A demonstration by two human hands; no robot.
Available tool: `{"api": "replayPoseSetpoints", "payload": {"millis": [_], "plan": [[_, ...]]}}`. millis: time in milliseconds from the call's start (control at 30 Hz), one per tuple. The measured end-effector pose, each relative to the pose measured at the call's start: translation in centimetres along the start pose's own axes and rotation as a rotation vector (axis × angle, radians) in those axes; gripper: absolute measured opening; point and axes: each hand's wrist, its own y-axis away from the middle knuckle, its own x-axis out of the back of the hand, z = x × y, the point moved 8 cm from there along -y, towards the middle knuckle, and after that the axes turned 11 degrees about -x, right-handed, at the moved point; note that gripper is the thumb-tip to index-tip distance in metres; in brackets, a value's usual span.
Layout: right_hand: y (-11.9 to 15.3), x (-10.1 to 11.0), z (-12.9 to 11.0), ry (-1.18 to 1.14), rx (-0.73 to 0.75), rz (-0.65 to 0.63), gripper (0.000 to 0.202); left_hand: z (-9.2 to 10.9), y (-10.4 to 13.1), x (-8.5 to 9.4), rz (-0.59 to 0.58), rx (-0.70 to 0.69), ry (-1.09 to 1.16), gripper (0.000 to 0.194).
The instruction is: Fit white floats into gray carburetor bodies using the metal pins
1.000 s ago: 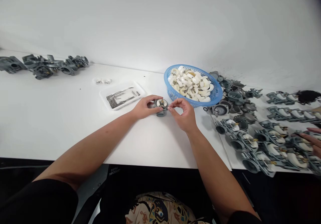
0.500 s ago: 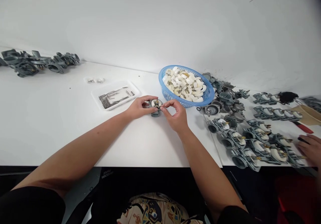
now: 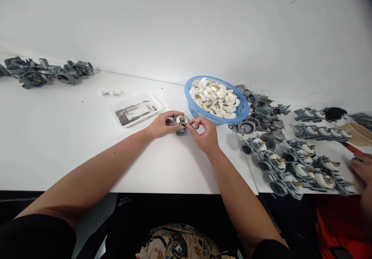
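My left hand [image 3: 161, 125] is closed around a small grey carburetor body [image 3: 180, 132], with a white float [image 3: 178, 119] and brass parts showing in its upturned side. At the carburetor's right edge, thumb and index finger of my right hand [image 3: 204, 135] are pinched together. Whatever sits between those fingertips is too small to make out. Up and to the left of my left hand lies a white tray [image 3: 158, 106] of thin metal pins [image 3: 123, 117]. A blue basket [image 3: 190, 106] heaped with white floats [image 3: 215, 96] stands just beyond my right hand.
Many carburetors with floats [image 3: 299, 170] stand in rows on the right, beside a pile of metal bowls [image 3: 263, 114]. More carburetor bodies [image 3: 37, 73] are at the far left. Two loose floats [image 3: 110, 93] lie behind the tray. Another person's hand [image 3: 363, 168] is at the right edge.
Both my hands stay at the carburetor, with hardly any movement. The other person's hand at the right edge has shifted slightly right and up, over the red handle.
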Motion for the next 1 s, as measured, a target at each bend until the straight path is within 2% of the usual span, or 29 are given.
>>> {"api": "replayPoseSetpoints", "payload": {"millis": [267,400,1000], "plan": [[0.4,0.0,-1.2,0.104,0.125,0.074,0.024,0.2,0.0,-0.2,-0.002,-0.013,0.011,0.068],[0.5,0.1,-1.2,0.126,0.137,0.114,0.025,0.4,-0.2,-0.1,0.013,-0.034,-0.002,0.066],[0.2,0.0,-0.5,0.025,0.082,0.042,0.02,0.5,-0.2,-0.3,-0.006,-0.048,0.036,0.062]]}}
